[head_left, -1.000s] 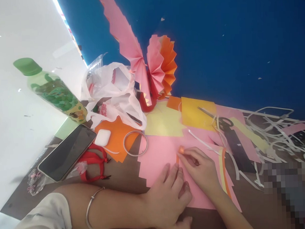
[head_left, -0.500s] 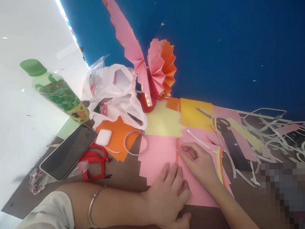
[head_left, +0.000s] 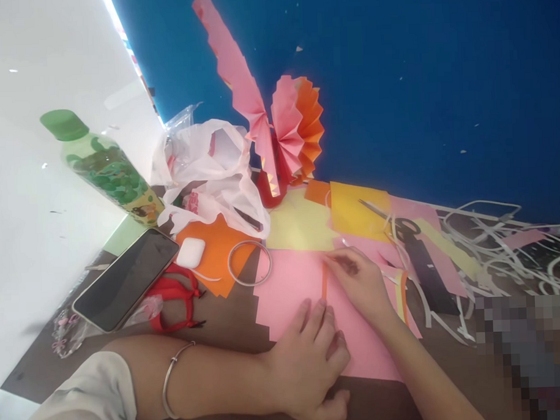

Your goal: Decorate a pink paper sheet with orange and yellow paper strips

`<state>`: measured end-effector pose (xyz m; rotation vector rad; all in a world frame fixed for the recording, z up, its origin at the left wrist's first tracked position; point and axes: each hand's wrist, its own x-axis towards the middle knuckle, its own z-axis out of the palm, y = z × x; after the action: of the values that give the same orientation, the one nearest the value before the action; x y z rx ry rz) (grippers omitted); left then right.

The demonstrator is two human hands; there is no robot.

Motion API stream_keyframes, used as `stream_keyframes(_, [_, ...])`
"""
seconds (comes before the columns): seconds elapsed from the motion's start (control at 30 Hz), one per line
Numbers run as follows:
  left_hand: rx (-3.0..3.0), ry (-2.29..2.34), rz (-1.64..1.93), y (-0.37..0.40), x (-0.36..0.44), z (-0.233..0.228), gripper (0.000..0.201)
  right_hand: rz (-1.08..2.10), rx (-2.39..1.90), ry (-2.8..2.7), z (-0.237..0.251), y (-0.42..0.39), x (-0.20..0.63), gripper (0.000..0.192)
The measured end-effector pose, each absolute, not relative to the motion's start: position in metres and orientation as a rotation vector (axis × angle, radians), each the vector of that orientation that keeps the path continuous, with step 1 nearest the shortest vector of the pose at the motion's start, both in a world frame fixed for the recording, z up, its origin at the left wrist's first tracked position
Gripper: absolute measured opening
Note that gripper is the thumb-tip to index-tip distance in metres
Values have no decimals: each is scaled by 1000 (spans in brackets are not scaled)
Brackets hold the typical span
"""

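At the bottom centre of the frame, our left hand [head_left: 308, 362] lies flat on the pink sheet [head_left: 289, 283], fingers spread and gripping nothing. Just above it, our right hand [head_left: 363, 280] pinches the upper end of an orange strip [head_left: 324, 287], which lies upright on the sheet at mid-frame. Left of centre lie a phone [head_left: 126, 278] and earbud case [head_left: 190, 252]. Farther up stand a green bottle [head_left: 106, 170] and paper fans [head_left: 281, 124].

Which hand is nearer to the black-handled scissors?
Right. The right hand lies just left of the scissors in the picture, on the pink paper; the left hand rests farther back, nearer the person.
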<state>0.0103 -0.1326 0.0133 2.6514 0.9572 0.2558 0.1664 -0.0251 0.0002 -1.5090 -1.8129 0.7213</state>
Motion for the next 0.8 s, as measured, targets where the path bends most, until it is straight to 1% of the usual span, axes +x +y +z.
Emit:
stream_keyframes(0.1, [2665, 967, 271, -133, 10, 12, 65, 753, -1524, -1736, 2, -32, 168, 14])
stream_keyframes(0.2, [2725, 951, 399, -135, 11, 5, 62, 757, -1515, -1749, 6, -41, 173, 13])
stream_keyframes(0.27, [2760, 876, 519, -137, 13, 0, 55, 761, -1502, -1791, 8, -47, 178, 13])
stream_keyframes(0.37, [2739, 709, 626, -135, 17, -6, 40, 785, -1498, -1854, 11, -55, 186, 14])
stream_keyframes(0.47, [2667, 768, 688, -128, 17, -7, 30, 834, -1475, -1874, 8, -61, 191, 14])
stream_keyframes(0.53, [2653, 965, 694, -120, 14, -6, 36, 842, -1427, -1868, 5, -64, 192, 12])
stream_keyframes(0.6, [2657, 1144, 637, -112, 9, -4, 52, 834, -1374, -1851, 1, -65, 192, 11])
stream_keyframes(0.67, [2666, 1147, 553, -106, 4, -2, 64, 819, -1334, -1840, -2, -65, 192, 9])
stream_keyframes(0.8, [2629, 1041, 395, -105, 1, 2, 66, 769, -1311, -1860, 1, -65, 190, 8])
